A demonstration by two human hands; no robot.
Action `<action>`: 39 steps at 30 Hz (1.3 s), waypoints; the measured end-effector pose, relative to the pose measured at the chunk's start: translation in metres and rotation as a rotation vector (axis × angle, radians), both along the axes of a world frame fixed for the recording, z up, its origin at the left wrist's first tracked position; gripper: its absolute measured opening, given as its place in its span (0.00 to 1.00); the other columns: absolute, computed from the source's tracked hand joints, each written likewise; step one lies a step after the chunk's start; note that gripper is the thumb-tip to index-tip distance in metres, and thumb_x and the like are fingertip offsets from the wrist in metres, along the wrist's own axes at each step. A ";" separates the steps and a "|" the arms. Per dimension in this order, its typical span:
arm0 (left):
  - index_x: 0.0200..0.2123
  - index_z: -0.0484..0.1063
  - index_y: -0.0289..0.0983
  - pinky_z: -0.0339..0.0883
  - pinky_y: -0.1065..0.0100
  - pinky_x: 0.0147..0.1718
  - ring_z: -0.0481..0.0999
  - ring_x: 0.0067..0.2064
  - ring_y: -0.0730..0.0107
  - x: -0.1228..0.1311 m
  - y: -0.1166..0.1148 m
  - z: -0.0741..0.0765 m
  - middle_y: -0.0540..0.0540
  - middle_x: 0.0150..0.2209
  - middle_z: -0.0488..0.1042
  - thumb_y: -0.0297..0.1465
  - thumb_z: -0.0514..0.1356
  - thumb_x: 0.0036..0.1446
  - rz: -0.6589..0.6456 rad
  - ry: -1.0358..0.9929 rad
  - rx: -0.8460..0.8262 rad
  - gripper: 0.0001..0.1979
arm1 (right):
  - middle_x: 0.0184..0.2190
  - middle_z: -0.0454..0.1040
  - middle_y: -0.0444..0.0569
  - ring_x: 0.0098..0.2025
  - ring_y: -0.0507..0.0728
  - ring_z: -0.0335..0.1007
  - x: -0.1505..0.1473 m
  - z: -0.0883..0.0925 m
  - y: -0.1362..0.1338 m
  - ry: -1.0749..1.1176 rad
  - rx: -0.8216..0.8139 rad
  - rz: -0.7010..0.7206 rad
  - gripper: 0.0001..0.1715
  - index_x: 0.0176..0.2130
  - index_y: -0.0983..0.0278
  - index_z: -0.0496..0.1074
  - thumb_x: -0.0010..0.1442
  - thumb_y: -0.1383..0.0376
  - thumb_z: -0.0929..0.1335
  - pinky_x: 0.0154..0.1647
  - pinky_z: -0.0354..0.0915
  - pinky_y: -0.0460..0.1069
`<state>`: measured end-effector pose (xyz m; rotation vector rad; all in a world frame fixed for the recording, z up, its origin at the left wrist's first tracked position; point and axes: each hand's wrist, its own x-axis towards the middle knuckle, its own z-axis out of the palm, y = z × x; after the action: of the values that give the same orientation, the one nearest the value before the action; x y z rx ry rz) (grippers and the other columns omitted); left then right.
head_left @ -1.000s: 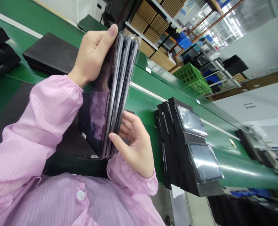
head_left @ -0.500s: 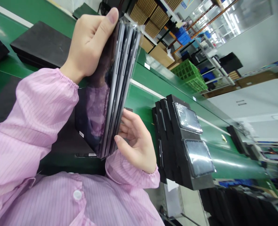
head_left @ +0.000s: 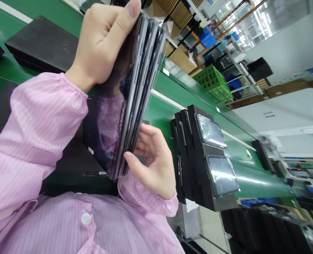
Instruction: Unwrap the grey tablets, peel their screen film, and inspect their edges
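Left of the left hand (head_left: 100,49), on the green bench (head_left: 5,30), lie two flat black slabs (head_left: 42,42), one on the other. That hand is closed on the upper part of three dark tablets (head_left: 111,123) in clear film, its thumb at their top edge; they stand tilted between the two hands, spread slightly at the top. Below the left wrist, a small white label (head_left: 90,150) marks the front tablet near its lower corner. By the tablets' lower side edges, the right hand (head_left: 156,162) is loosely curved, thumb in front and fingers behind; whether it grips cannot be told. Just right of this hand stand black trays (head_left: 199,160) bearing two film-wrapped tablets (head_left: 222,176); farther beyond it sits a green plastic crate (head_left: 214,83).
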<state>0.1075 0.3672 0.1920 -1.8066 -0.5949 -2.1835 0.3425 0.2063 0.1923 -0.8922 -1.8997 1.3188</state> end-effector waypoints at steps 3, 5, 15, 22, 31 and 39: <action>0.17 0.41 0.34 0.28 0.76 0.21 0.35 0.17 0.89 0.002 0.001 0.001 0.55 0.16 0.42 0.42 0.50 0.70 -0.004 0.003 0.046 0.33 | 0.49 0.81 0.48 0.43 0.56 0.82 -0.007 -0.001 -0.005 -0.002 0.055 -0.103 0.24 0.51 0.58 0.65 0.58 0.72 0.71 0.41 0.80 0.49; 0.17 0.42 0.34 0.29 0.77 0.21 0.35 0.18 0.89 0.002 -0.001 0.001 0.55 0.16 0.43 0.40 0.50 0.71 -0.003 0.016 0.055 0.32 | 0.46 0.82 0.47 0.43 0.54 0.82 -0.011 -0.003 -0.007 0.012 0.107 -0.182 0.19 0.50 0.58 0.66 0.60 0.71 0.71 0.42 0.80 0.48; 0.18 0.57 0.38 0.44 0.68 0.20 0.53 0.20 0.80 -0.008 -0.009 -0.008 0.53 0.19 0.53 0.49 0.53 0.66 -0.309 -0.204 -0.415 0.29 | 0.55 0.77 0.49 0.52 0.57 0.79 -0.019 -0.011 -0.006 0.082 0.202 -0.037 0.25 0.60 0.58 0.67 0.66 0.70 0.67 0.50 0.79 0.50; 0.17 0.61 0.39 0.46 0.67 0.19 0.56 0.19 0.77 0.004 -0.015 -0.005 0.52 0.17 0.57 0.43 0.50 0.69 -0.374 -0.252 -0.435 0.28 | 0.56 0.77 0.49 0.52 0.58 0.79 -0.023 -0.006 -0.013 0.026 0.224 -0.051 0.28 0.63 0.56 0.66 0.66 0.71 0.67 0.50 0.80 0.52; 0.17 0.59 0.36 0.45 0.70 0.22 0.53 0.20 0.80 0.004 -0.021 -0.001 0.54 0.18 0.56 0.24 0.46 0.71 -0.329 -0.202 -0.407 0.26 | 0.56 0.76 0.52 0.51 0.60 0.78 -0.025 -0.004 -0.017 -0.030 0.221 -0.094 0.33 0.62 0.59 0.64 0.59 0.72 0.69 0.46 0.80 0.55; 0.17 0.55 0.39 0.45 0.66 0.23 0.52 0.21 0.76 -0.001 -0.010 -0.004 0.53 0.19 0.53 0.35 0.54 0.69 -0.289 -0.168 -0.355 0.26 | 0.59 0.71 0.55 0.57 0.61 0.73 -0.033 -0.008 -0.019 0.001 0.154 -0.103 0.27 0.54 0.58 0.59 0.58 0.72 0.68 0.44 0.78 0.55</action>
<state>0.1060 0.3573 0.1876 -1.9986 -0.8514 -2.5763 0.3090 0.1872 0.1846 -0.8970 -1.8994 1.0967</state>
